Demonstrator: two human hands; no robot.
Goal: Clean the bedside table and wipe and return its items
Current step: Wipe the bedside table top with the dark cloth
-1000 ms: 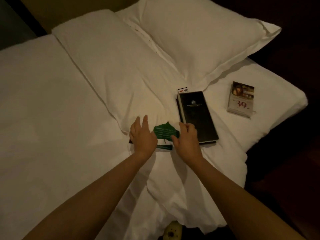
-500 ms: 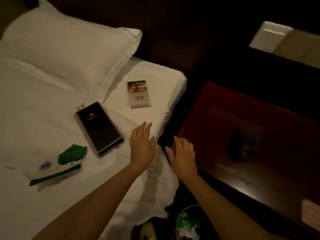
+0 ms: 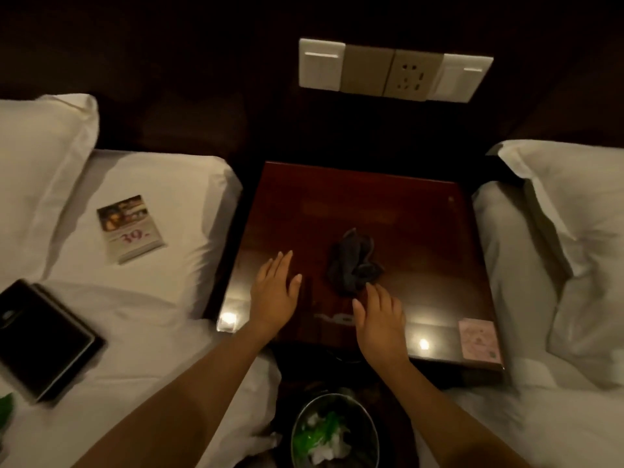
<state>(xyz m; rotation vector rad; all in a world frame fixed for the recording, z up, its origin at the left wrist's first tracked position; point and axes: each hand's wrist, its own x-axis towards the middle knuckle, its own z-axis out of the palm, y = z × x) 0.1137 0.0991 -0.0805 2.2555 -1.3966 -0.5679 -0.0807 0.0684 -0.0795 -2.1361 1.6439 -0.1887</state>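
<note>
A dark red glossy bedside table (image 3: 422, 231) stands between two white beds. A crumpled dark grey cloth (image 3: 353, 261) lies near its middle. My right hand (image 3: 380, 319) hovers open over the table's front, fingertips just short of the cloth. My left hand (image 3: 275, 292) is open and flat over the table's left part, holding nothing. On the left bed lie a black folder (image 3: 44, 339), a small card printed "39" (image 3: 130, 228) and a green leaf-shaped card (image 3: 5, 407) at the frame's edge. A pink card (image 3: 479, 339) sits on the table's front right corner.
A metal bin (image 3: 334, 430) with green and white rubbish stands on the floor below the table's front. Wall switches and a socket panel (image 3: 395, 70) sit above the table. Pillows lie on the left bed (image 3: 40, 157) and right bed (image 3: 574, 204).
My view and both hands swung right from the left bed to the bedside table. The hands left the green card on the bed and now hover over the table near the cloth.
</note>
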